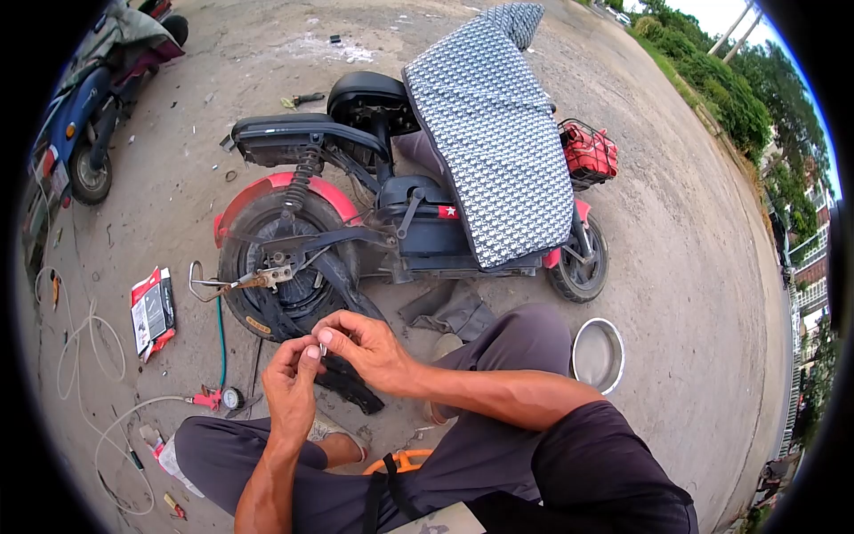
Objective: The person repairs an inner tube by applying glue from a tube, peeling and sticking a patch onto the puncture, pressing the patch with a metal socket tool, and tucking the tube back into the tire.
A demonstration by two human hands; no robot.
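A person's left hand (289, 392) and right hand (374, 351) meet before a scooter (414, 200), fingers pinched together on a small pale piece (322, 350), mostly hidden and too small to identify. The hands also block part of a black rubber strip (351, 389) hanging by the rear wheel (307, 289). A patterned cover (503, 151) conceals the scooter's front section, while an orange object (405, 460) below is largely obscured by the person's legs. At far left, a blue scooter (82, 102) is cut off by the lens's dark rim; print on a package (153, 311) and the reading on a gauge (232, 398) are illegible. The scene is outdoors, on dusty, littered ground (694, 294), with a metal basin (599, 356) at right and greenery (729, 84) and buildings beyond, warped by the lens.
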